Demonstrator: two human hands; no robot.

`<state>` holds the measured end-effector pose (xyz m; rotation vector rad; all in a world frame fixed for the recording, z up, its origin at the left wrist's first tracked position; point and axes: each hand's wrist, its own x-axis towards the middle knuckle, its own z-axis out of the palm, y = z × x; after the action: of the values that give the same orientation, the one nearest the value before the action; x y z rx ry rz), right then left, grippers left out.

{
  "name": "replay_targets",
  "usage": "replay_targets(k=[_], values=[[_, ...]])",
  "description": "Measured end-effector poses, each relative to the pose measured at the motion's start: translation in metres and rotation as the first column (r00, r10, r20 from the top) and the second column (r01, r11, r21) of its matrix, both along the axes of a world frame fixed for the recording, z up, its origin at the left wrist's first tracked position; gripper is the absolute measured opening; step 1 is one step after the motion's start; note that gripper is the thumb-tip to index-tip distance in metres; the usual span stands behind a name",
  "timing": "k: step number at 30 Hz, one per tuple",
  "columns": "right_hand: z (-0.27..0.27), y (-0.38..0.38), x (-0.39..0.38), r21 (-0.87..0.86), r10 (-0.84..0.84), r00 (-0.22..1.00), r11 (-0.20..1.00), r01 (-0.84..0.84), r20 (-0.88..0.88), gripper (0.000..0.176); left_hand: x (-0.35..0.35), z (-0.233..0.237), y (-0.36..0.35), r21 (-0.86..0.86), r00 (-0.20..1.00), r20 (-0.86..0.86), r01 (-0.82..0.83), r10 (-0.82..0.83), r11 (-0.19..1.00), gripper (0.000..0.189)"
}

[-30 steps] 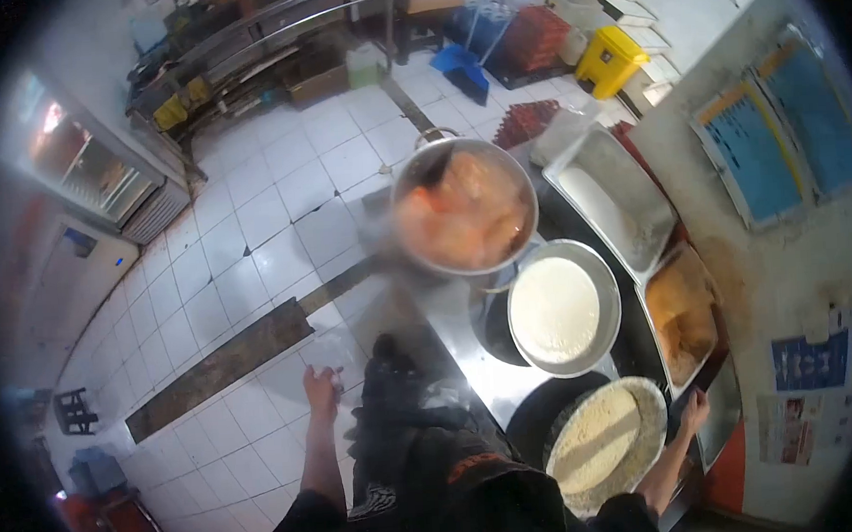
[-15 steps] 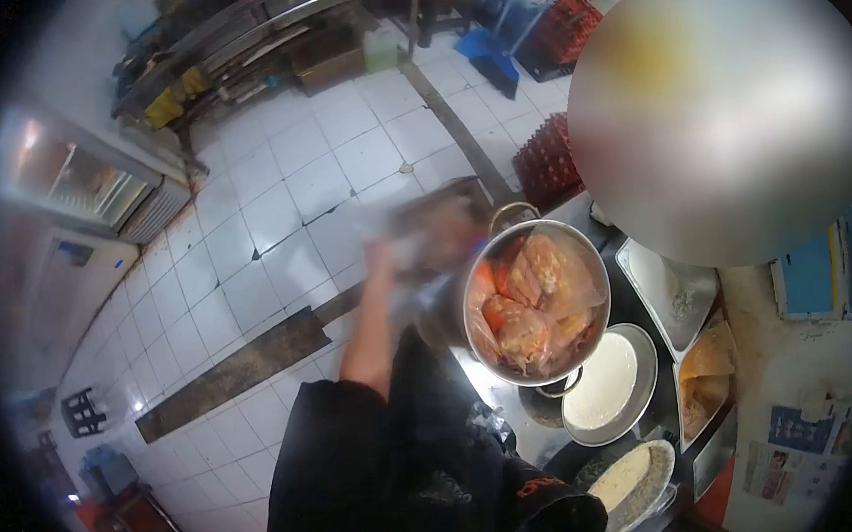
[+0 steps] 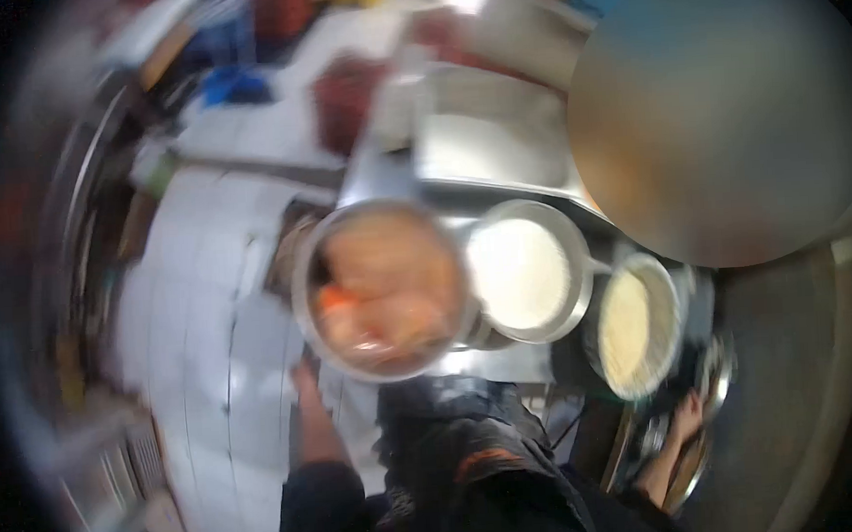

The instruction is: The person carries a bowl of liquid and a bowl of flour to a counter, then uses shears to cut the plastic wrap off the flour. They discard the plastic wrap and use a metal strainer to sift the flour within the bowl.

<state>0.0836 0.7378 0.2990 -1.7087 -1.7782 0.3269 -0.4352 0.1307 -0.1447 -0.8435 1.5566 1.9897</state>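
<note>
A large metal pot (image 3: 381, 290) holds bagged orange-brown food, blurred by motion. My left hand (image 3: 304, 378) is low beside the pot's left side, over the white floor; its fingers are smeared. At the lower right, my right hand (image 3: 686, 414) reaches to metal containers (image 3: 714, 386) at the counter's edge, and what its fingers touch is too blurred to make out. Between the two hands stand a metal bowl (image 3: 523, 271) of white contents and an oval bowl (image 3: 632, 327) of pale yellow contents.
Behind the bowls lies a rectangular steel tray (image 3: 491, 132). Red crates (image 3: 348, 97) and a blue dustpan (image 3: 233, 85) stand on the tiled floor (image 3: 191, 288) at the upper left. A large blurred disc covers the upper right.
The view has swung right, so the pot and bowls appear further left. My right hand has come into view at the lower right. My left hand has moved down beside the pot.
</note>
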Motion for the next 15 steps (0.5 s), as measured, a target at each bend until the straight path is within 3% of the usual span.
replay_targets(k=[1, 2, 3, 4, 5, 6, 7, 8, 10, 11, 12, 14, 15], values=[[-0.017, 0.013, 0.029, 0.047, 0.011, 1.0, 0.999, -0.011, 0.012, 0.029, 0.022, 0.019, -0.001, 0.025, 0.98, 0.155, 0.125, -0.127, 0.992, 0.048], [-0.007, 0.0, 0.019, -0.02, -0.035, 0.999, 0.999, 0.034, -0.034, 0.028, 0.046, 0.067, 0.004, -0.128, 0.886, 0.068, 0.463, -0.458, 0.877, 0.051], [-0.015, 0.008, 0.033, -0.001, -0.031, 0.999, 1.0, 0.031, -0.04, 0.03, 0.065, 0.017, -0.026, -0.695, 0.436, 0.243, 0.701, -0.866, 0.158, 0.066], [-0.018, 0.013, 0.039, -0.007, -0.076, 0.995, 0.997, 0.076, -0.064, 0.031, 0.09, -0.002, -0.038, -0.65, 0.51, 0.127, 0.691, -0.851, 0.317, 0.076], [-0.014, 0.009, 0.031, 0.016, -0.081, 0.996, 0.997, 0.082, -0.042, 0.031, 0.106, 0.02, -0.028, -0.58, 0.58, 0.017, 0.67, -0.815, 0.464, 0.086], [-0.003, 0.005, 0.019, 0.032, -0.073, 0.997, 0.997, 0.074, -0.017, 0.031, 0.126, 0.027, -0.017, -0.38, 0.783, -0.035, 0.565, -0.622, 0.732, 0.055], [0.001, 0.007, 0.014, 0.035, -0.094, 0.996, 0.995, 0.094, -0.009, 0.031, 0.158, 0.024, -0.003, -0.156, 0.93, -0.004, 0.364, -0.369, 0.918, 0.024], [0.004, 0.015, 0.013, 0.039, -0.105, 0.994, 0.994, 0.105, 0.0, 0.031, 0.173, 0.017, 0.006, -0.156, 0.918, -0.015, 0.39, -0.397, 0.908, 0.024], [-0.005, 0.04, 0.024, 0.007, -0.07, 0.998, 0.998, 0.07, 0.006, 0.031, 0.181, 0.028, 0.021, -0.301, 0.846, 0.362, 0.504, -0.392, 0.81, 0.017], [-0.013, 0.055, 0.025, -0.027, -0.083, 0.996, 0.996, 0.084, 0.021, 0.031, 0.164, 0.047, 0.054, -0.38, 0.737, 0.625, 0.576, -0.258, 0.724, 0.012], [-0.028, 0.077, 0.033, -0.046, -0.027, 0.999, 0.999, 0.028, 0.034, 0.034, 0.172, 0.055, 0.074, -0.386, 0.743, 0.618, 0.573, -0.258, 0.723, 0.012], [-0.068, 0.124, 0.044, -0.116, 0.022, 0.994, 0.993, -0.01, 0.108, 0.041, 0.199, 0.071, 0.106, -0.266, 0.982, 0.139, 0.161, -0.127, 0.951, 0.013], [-0.095, 0.151, 0.048, -0.167, 0.053, 0.993, 0.985, -0.034, 0.11, 0.045, 0.2, 0.089, 0.121, -0.325, 0.966, 0.066, 0.258, -0.251, 0.91, 0.015]])
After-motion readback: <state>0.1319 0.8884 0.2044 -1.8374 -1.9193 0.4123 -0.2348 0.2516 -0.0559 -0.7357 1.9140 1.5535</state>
